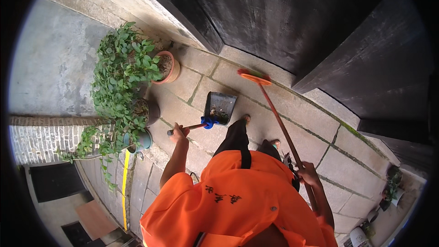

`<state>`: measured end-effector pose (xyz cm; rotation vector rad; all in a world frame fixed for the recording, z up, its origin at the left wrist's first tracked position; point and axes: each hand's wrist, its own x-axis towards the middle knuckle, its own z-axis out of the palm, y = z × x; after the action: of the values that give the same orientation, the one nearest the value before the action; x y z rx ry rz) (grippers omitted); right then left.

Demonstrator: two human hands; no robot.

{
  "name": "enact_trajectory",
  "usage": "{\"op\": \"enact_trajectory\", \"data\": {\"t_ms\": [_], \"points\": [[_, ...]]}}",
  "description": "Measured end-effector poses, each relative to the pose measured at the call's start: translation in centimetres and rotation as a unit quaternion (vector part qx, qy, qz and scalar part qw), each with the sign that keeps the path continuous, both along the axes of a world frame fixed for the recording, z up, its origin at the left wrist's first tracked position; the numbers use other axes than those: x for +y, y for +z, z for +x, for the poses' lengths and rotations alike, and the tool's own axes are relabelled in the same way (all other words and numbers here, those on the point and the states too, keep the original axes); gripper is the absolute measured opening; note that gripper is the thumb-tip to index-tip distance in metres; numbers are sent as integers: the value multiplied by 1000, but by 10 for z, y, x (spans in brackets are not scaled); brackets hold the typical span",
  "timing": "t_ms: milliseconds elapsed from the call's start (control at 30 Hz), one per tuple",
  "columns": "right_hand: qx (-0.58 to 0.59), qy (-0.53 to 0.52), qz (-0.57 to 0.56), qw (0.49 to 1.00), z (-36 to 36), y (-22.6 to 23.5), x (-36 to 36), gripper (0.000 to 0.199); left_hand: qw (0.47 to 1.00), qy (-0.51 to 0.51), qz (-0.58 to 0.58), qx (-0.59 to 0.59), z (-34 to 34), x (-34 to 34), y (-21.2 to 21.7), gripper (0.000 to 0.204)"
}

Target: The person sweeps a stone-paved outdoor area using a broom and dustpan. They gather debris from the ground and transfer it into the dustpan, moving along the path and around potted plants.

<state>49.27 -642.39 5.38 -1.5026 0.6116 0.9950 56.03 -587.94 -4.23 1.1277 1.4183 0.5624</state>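
Observation:
My left hand (179,133) is closed round the dark end of a dustpan's handle. The black dustpan (227,99) lies on the paving in front of my feet, with bits of dry litter inside and a blue joint where its handle meets the pan. My right hand (309,174) grips the long reddish-brown handle of a broom (280,118) at my right side. The orange broom head touches down near the foot of the dark door, to the right of and beyond the dustpan. Its bristles are partly hidden by the orange head.
Several potted plants stand left: a terracotta pot (170,69), a dark pot (147,111) and a grey-blue pot (142,140) beneath green leaves (120,73). A tall dark wooden door (274,18) rises ahead above a stone sill. More pots (359,236) sit at far right.

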Motion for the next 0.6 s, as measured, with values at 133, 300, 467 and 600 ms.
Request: {"op": "enact_trajectory", "data": {"t_ms": [133, 300, 467, 600], "points": [[-52, 97, 86, 990, 68, -43, 37, 21, 999, 28, -11, 24, -11, -12, 13, 31], [-113, 150, 117, 975, 135, -55, 117, 10, 997, 74, -27, 22, -32, -4, 9, 33], [-43, 115, 206, 971, 181, -64, 170, 16, 993, 102, -50, 37, -48, 22, -6, 31], [21, 85, 239, 967, 211, -69, 211, 22, 993, 101, -49, 43, -60, 46, -24, 27]]}}
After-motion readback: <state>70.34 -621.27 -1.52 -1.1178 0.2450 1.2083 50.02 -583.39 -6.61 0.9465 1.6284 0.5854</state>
